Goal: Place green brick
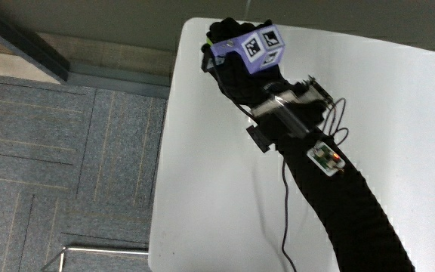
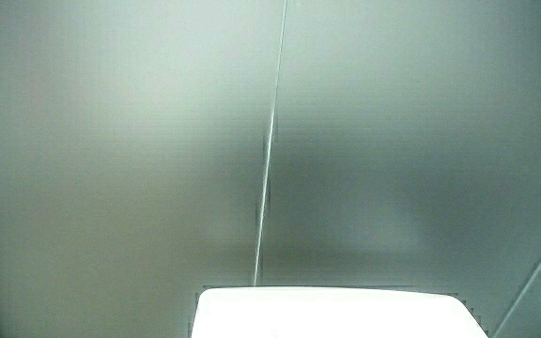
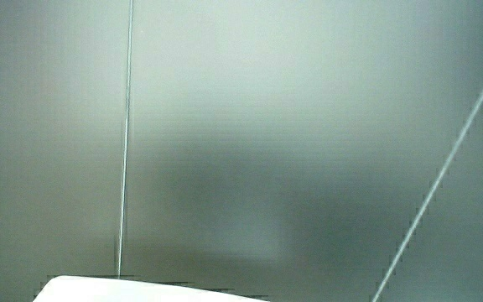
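Hand point(image 1: 229, 45): at counter point(image 1: 399, 113) corner; finger state cannot tell; green brick point(image 1: 206, 36) barely glimpsed. Advice: lower flat, release inboard of the edge.

No legible text, brand, number or sign in any view. The patterned cube point(image 1: 257, 47) on the hand point(image 1: 236, 60) carries black-and-white square marker patterns only, no letters. Both side views show only a pale wall.
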{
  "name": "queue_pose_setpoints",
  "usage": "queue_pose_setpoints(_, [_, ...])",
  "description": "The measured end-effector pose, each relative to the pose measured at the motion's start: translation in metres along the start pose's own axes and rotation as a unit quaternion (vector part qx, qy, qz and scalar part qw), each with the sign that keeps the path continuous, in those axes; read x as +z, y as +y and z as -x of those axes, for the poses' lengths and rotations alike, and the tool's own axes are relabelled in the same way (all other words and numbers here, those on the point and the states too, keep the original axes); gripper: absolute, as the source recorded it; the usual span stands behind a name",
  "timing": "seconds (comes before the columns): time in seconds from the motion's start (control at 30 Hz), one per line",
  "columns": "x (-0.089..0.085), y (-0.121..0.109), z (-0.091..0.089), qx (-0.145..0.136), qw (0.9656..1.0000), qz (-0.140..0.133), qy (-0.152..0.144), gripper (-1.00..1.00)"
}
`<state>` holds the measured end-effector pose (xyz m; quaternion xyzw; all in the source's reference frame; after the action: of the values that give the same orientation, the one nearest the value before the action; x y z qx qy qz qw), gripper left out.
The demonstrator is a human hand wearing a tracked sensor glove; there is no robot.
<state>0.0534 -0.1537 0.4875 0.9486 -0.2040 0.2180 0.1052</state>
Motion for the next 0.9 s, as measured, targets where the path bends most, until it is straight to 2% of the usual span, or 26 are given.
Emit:
queue_pose_setpoints(0.2, [-0.007,0.013,-0.009,-0.011,0.9999,0.01,0.002,0.0])
queue_pose_setpoints(0.27, [-0.012,0.015,-0.017,-0.03,0.9988,0.038,0.008,0.0])
queue_pose_setpoints(0.37, [-0.021,0.019,-0.028,-0.059,0.995,0.079,0.016,0.0])
queue_pose_setpoints(0.5, [-0.015,0.005,-0.035,-0.068,0.9956,0.059,0.025,0.0])
queue_pose_setpoints(0.67, [-0.013,0.004,-0.04,-0.073,0.9947,0.062,0.037,0.0])
queue_pose_setpoints(0.7, [-0.008,0.003,-0.035,-0.068,0.9955,0.058,0.032,0.0])
queue_pose_setpoints(0.73, [-0.013,0.004,-0.038,-0.071,0.995,0.064,0.028,0.0])
queue_pose_setpoints(0.9, [-0.013,0.004,-0.037,-0.068,0.9956,0.06,0.021,0.0])
